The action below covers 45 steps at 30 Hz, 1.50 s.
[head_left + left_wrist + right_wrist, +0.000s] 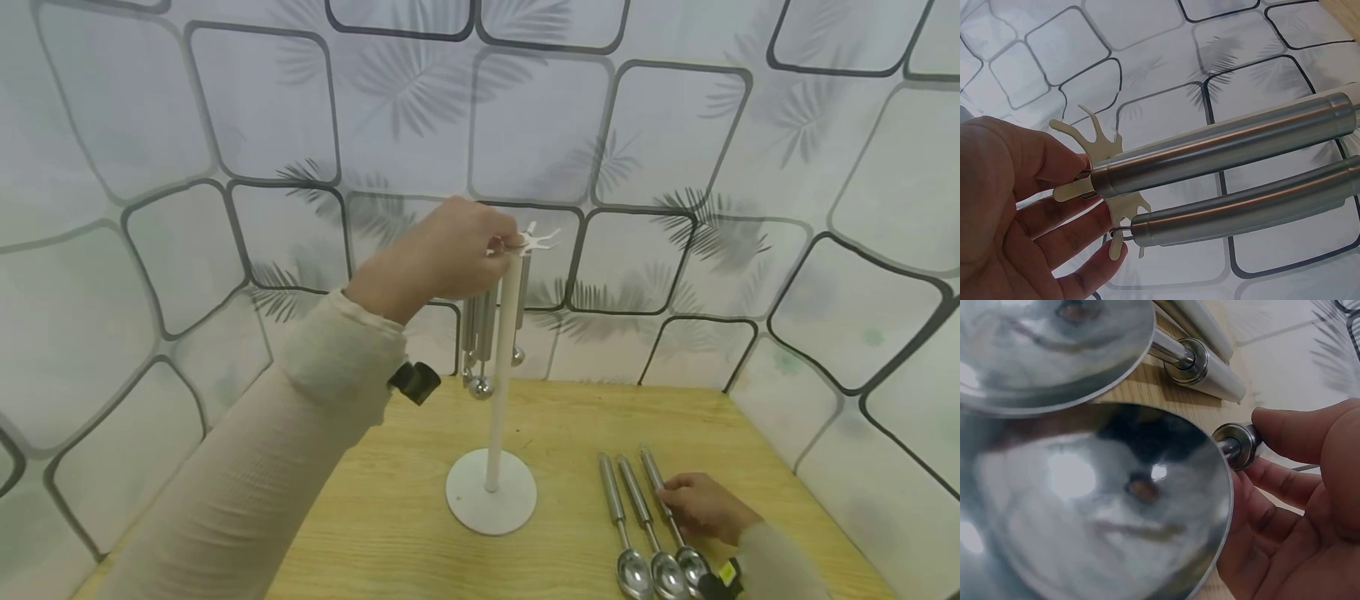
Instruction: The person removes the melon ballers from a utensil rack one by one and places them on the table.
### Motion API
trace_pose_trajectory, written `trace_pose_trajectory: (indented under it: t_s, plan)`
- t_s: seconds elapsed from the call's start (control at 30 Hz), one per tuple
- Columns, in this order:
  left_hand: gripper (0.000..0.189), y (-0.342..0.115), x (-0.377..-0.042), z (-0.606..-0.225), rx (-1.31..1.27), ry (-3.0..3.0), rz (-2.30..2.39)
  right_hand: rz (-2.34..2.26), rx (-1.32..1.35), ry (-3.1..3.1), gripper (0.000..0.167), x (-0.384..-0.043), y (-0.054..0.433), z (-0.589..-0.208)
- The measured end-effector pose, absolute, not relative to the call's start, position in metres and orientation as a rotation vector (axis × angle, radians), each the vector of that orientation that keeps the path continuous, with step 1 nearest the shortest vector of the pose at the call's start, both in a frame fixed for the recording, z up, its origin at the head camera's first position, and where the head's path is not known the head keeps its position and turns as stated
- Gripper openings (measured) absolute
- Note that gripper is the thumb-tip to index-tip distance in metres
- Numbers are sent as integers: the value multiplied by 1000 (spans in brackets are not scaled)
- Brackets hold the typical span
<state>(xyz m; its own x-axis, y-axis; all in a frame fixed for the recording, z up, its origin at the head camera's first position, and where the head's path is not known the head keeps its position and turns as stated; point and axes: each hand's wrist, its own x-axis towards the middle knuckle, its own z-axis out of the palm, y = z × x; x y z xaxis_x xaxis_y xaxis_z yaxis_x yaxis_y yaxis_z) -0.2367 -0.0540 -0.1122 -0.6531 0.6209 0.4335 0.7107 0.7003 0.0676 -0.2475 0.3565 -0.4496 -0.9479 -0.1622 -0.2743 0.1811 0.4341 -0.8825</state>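
Note:
A white stand (pixel 504 375) with a round base and a hooked top stands on the table. Steel scoops (pixel 481 387) hang from it by their handle loops. At the top, my left hand (pixel 468 246) pinches the loop end of one hanging scoop (pixel 1229 144) at a hook; a second handle (pixel 1241 212) hangs beside it, near the lower fingers. Three scoops lie side by side on the table at the right. My right hand (pixel 705 504) grips the handle of the rightmost scoop (pixel 692 562), thumb and fingers either side of it. Its bowl (pixel 1116 500) fills much of the right wrist view.
The left scoop (pixel 634 573) and middle scoop (pixel 667 575) lie close beside the gripped one, bowls toward me. Beneath everything is a light wooden table (pixel 390 517). Patterned cloth walls (pixel 405 108) enclose it at the back and sides.

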Motion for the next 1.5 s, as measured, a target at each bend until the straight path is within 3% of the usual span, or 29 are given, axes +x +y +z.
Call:
trace_pose_trajectory:
  t_s: [1.07, 1.3, 1.5]
  plan:
    - [29, -52, -239, -115, -1088, -2507, -319, -1369, -3, 2524, 34, -243, 354, -451]
    - [31, -52, -239, -112, -1079, -2524, -298, -1329, 44, 2550, 33, -245, 359, -438]
    - [30, -53, -237, -109, -1049, -2551, -289, -1379, 58, 2538, 44, -252, 361, -419]
